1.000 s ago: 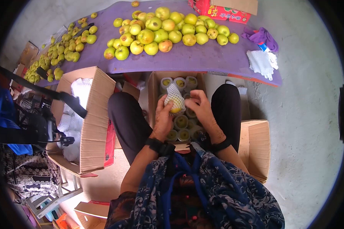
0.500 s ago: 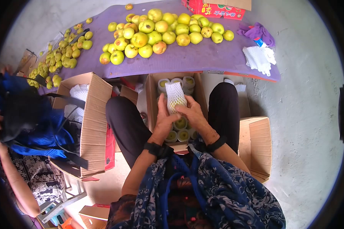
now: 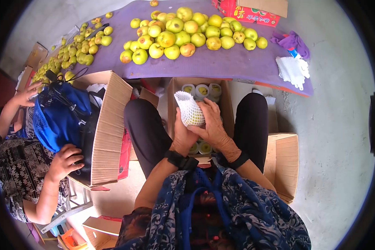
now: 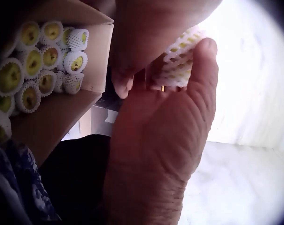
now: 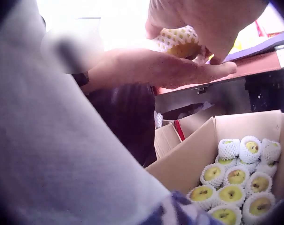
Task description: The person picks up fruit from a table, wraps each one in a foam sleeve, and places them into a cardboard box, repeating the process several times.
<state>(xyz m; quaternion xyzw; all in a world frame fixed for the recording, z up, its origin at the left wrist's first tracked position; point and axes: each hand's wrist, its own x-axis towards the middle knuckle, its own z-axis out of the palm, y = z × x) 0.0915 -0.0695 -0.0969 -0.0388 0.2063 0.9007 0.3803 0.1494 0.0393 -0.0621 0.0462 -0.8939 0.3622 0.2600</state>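
Note:
A green apple in a white foam net [image 3: 191, 112] is between both hands, over an open cardboard carton [image 3: 228, 98]. My left hand [image 3: 183, 135] holds it from below and the left; in the left wrist view its thumb [image 4: 204, 65] lies along the net. In the right wrist view the left fingers stretch under the apple [image 5: 183, 48]. My right hand [image 3: 214, 127] grips the netted apple from the right and above. The net's loose end stands up past the fruit. Inside the carton sit rows of netted apples [image 5: 230, 193].
Behind the carton, a purple-covered table [image 3: 237, 66] bears a heap of apples [image 3: 183, 35] and white foam nets [image 3: 293, 71]. At left stands a carton [image 3: 112, 129], with another person's hand [image 3: 64, 160] on a blue bag [image 3: 64, 114]. An open box [image 3: 283, 166] is at right.
The right hand has come onto the netted apple, which now leans with its net end to the left. At left, the other person has moved the blue bag over the carton.

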